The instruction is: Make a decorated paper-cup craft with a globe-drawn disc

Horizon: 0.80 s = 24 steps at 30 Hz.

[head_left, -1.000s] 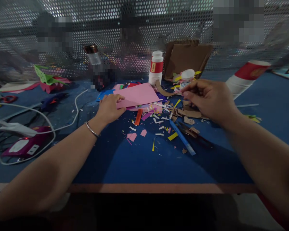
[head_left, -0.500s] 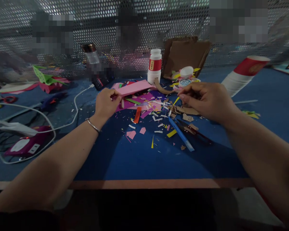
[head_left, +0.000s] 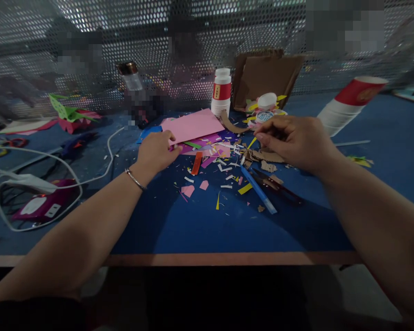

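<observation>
My left hand (head_left: 156,151) grips the near edge of a pink paper sheet (head_left: 193,125) that lies over other coloured sheets on the blue table (head_left: 200,225). My right hand (head_left: 293,140) hovers over brown cardboard scraps (head_left: 266,157), fingers curled and pinched together; what they hold is hidden. A blue pen (head_left: 259,190) and dark scissors (head_left: 279,187) lie just below the right hand. Paper snippets (head_left: 224,177) are scattered between both hands.
A stack of red-and-white paper cups (head_left: 221,94) and a glue jar (head_left: 266,108) stand behind, before brown cardboard (head_left: 267,78). Another cup stack (head_left: 348,103) lies at right. White cables (head_left: 55,184), a purple device (head_left: 41,207) and a green paper craft (head_left: 67,110) sit left. A mesh screen (head_left: 207,41) closes the back.
The left hand lifted the pink sheet off the pile half a second ago; now the sheet lies flatter again, still held. The right hand barely moved.
</observation>
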Motion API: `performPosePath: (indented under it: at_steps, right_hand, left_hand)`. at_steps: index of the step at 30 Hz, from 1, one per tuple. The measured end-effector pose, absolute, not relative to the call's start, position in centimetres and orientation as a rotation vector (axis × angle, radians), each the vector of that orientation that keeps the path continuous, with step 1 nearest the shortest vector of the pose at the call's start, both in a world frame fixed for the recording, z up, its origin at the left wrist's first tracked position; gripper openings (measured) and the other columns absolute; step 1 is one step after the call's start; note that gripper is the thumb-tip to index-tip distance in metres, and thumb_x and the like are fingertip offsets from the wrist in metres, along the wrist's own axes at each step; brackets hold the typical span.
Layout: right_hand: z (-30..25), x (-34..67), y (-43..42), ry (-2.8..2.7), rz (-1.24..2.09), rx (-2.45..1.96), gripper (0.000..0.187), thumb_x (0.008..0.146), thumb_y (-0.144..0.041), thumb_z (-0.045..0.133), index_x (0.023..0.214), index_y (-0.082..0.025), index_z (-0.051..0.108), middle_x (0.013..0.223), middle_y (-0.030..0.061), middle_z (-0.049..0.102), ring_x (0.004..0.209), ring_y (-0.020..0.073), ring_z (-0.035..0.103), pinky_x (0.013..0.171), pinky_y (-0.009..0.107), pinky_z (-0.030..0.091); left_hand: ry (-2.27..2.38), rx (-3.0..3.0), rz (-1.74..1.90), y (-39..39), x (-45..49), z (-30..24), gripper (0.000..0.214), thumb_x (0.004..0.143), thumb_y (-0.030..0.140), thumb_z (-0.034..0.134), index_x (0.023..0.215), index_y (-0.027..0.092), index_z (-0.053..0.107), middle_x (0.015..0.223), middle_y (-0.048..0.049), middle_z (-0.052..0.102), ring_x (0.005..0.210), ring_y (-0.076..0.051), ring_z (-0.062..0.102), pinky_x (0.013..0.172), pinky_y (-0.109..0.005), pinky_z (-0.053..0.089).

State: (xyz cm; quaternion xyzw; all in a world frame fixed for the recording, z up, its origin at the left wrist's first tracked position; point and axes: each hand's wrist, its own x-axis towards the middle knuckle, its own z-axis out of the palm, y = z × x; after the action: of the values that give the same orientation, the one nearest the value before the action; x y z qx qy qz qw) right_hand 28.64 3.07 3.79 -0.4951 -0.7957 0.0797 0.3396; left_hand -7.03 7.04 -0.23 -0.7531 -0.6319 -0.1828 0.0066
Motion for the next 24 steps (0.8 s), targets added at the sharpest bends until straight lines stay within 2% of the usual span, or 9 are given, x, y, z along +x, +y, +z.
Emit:
performPosePath:
  at_steps: [2,5,8,10,14,17,19,24]
  right_hand:
    - [3.7,28.6,3.2,-2.072,0.199,-1.277,0.028,0.091,-0.039,0.064,0.098,-0.017,0.079,0.083,0.0079,0.077,0.07,0.0184,0.063,0.068,0.036,0.045]
    - [3.4,28.7,3.4,-2.092,0.176,-1.259,0.025,0.091,-0.038,0.065,0.097,-0.019,0.08,0.082,0.0073,0.076,0.072,0.0198,0.065,0.068,0.036,0.046]
    - [3.3,28.9,3.5,-2.123,0.153,-1.249,0.023,0.092,-0.038,0.066,0.098,-0.021,0.08,0.084,0.0073,0.077,0.075,0.0217,0.068,0.07,0.037,0.049]
    - [3.2,29.0,3.5,-2.144,0.12,-1.26,0.022,0.094,-0.038,0.066,0.098,-0.021,0.08,0.086,0.0075,0.077,0.076,0.022,0.069,0.07,0.037,0.049]
    - [2.9,29.1,3.8,-2.182,0.106,-1.233,0.023,0.095,-0.037,0.065,0.1,-0.02,0.08,0.084,0.0067,0.077,0.075,0.0216,0.068,0.07,0.037,0.048]
    - [2.8,29.1,3.9,-2.193,0.119,-1.223,0.019,0.094,-0.035,0.065,0.098,-0.023,0.079,0.082,0.0047,0.077,0.074,0.0218,0.069,0.07,0.037,0.048]
    - [2.9,29.0,4.0,-2.209,0.146,-1.236,0.016,0.093,-0.035,0.065,0.096,-0.026,0.078,0.081,0.0039,0.076,0.074,0.0222,0.07,0.071,0.037,0.048]
    - [3.0,29.0,4.1,-2.236,0.188,-1.267,0.011,0.091,-0.034,0.067,0.092,-0.028,0.076,0.075,0.0031,0.073,0.073,0.0227,0.069,0.071,0.038,0.048]
  left_hand:
    - [-2.065,-2.295,-0.474,6.5,-6.3,0.0,0.044,0.094,0.037,0.066,0.135,0.021,0.064,0.1,-0.0125,0.075,0.107,-0.037,0.071,0.095,-0.051,0.055]
    - [-2.116,-2.232,-0.429,6.2,-5.9,0.7,0.049,0.093,0.028,0.065,0.14,0.019,0.06,0.103,-0.0132,0.076,0.101,-0.036,0.073,0.089,-0.047,0.054]
    - [-2.119,-2.221,-0.522,6.0,-6.2,1.6,0.04,0.088,0.029,0.069,0.126,0.019,0.066,0.098,-0.0108,0.077,0.094,-0.033,0.073,0.087,-0.045,0.055]
    - [-2.188,-2.254,-0.69,5.9,-6.4,2.3,0.026,0.084,0.031,0.072,0.108,0.02,0.069,0.087,-0.0067,0.076,0.083,-0.027,0.072,0.081,-0.042,0.056]
    - [-2.457,-2.389,-0.907,5.5,-7.0,3.6,0.011,0.083,0.027,0.062,0.09,0.019,0.067,0.072,-0.0038,0.073,0.065,-0.02,0.068,0.068,-0.037,0.057]
    - [-2.315,-2.324,-0.881,5.4,-8.5,4.6,0.012,0.082,0.028,0.067,0.086,0.017,0.07,0.071,-0.0036,0.072,0.065,-0.018,0.065,0.07,-0.034,0.054]
    - [-2.229,-2.224,-0.935,5.4,-10.2,5.2,0.017,0.083,0.029,0.07,0.091,0.014,0.073,0.075,-0.0042,0.071,0.068,-0.016,0.061,0.073,-0.033,0.051]
    - [-2.032,-1.957,-1.0,6.2,-14.1,5.0,0.028,0.093,0.033,0.065,0.106,0.01,0.073,0.098,-0.0066,0.075,0.081,-0.013,0.061,0.076,-0.026,0.047]
